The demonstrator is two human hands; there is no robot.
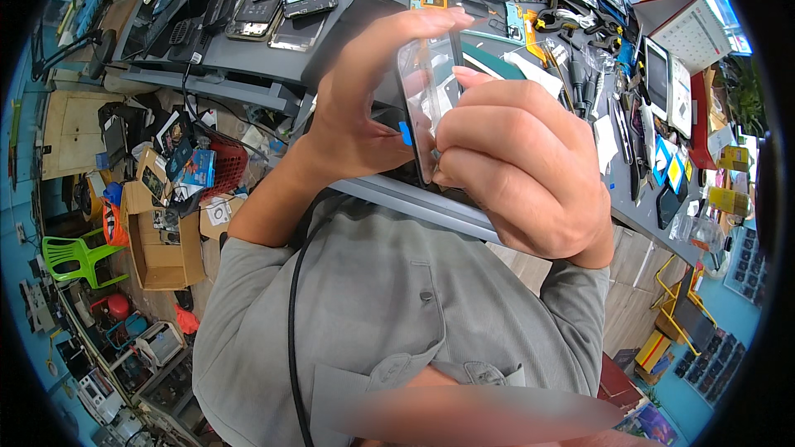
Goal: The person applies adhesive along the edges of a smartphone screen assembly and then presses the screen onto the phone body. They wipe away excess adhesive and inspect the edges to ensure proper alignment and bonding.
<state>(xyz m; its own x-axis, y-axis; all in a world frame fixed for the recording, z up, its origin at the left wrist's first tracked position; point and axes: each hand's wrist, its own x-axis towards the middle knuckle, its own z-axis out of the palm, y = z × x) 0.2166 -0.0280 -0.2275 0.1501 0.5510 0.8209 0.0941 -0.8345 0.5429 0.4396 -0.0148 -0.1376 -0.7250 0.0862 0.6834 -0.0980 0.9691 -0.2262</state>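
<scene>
The cluttered grey desk [219, 58] spans the top of the frame. Below its centre, the right hand [526, 157] is curled, fingertips against the panel's right side; whether they pinch it or something thin on it, I cannot tell. The left hand [349, 95] grips from the other side in a wide curve. Between them, just above centre, the dark-edged glass panel [421, 87] stands tilted. The step looks like careful handwork on its face, calling for a steady left grip and light right fingertips. Smallest is a blue tab [405, 132] at its left edge.
</scene>
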